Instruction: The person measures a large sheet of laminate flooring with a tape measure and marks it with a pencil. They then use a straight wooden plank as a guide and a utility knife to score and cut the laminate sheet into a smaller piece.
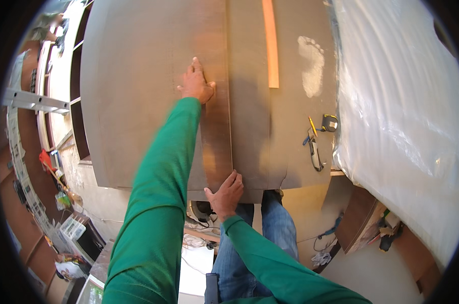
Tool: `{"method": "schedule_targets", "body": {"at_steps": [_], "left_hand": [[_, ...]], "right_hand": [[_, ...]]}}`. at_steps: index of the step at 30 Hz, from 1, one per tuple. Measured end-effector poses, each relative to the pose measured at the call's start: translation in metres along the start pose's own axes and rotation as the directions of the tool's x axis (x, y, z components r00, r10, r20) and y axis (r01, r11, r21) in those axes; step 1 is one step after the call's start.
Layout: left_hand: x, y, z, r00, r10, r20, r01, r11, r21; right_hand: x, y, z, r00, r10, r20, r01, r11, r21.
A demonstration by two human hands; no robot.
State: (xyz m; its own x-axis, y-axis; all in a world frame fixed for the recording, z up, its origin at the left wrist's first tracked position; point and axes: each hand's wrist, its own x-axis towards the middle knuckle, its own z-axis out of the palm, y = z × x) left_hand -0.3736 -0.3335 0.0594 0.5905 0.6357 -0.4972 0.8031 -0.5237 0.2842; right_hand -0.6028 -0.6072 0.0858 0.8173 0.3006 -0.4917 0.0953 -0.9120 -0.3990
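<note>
Brown laminate strip [216,121] lies mid-frame on the worktop [138,76]. Left hand [195,85] presses flat on its far part, right hand [225,195] grips its near end, likely steadying it. Tape measure [329,122], pencil [313,126] at right.

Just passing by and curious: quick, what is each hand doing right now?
Left hand: open, pressed flat on the brown strip, far along it.
Right hand: fingers curled over the strip's near end at the board edge; a full grip cannot be told.
</note>
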Motion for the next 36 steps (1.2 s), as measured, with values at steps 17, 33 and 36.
{"method": "schedule_targets", "body": {"at_steps": [17, 33, 36], "left_hand": [[-0.003, 0.000, 0.000, 1.000, -0.011, 0.002, 0.011, 0.999, -0.036], [0.003, -0.003, 0.003, 1.000, 0.002, -0.029, -0.002, 1.000, -0.001], [0.000, 0.005, 0.003, 1.000, 0.002, -0.018, -0.001, 1.000, 0.011]], "right_hand": [[-0.001, -0.002, 0.006, 1.000, -0.005, -0.002, 0.005, 0.999, -0.048], [0.003, -0.004, -0.001, 1.000, -0.001, -0.026, 0.001, 1.000, 0.003], [0.001, 0.002, -0.006, 0.999, -0.006, -0.035, 0.007, 1.000, 0.022]]}}
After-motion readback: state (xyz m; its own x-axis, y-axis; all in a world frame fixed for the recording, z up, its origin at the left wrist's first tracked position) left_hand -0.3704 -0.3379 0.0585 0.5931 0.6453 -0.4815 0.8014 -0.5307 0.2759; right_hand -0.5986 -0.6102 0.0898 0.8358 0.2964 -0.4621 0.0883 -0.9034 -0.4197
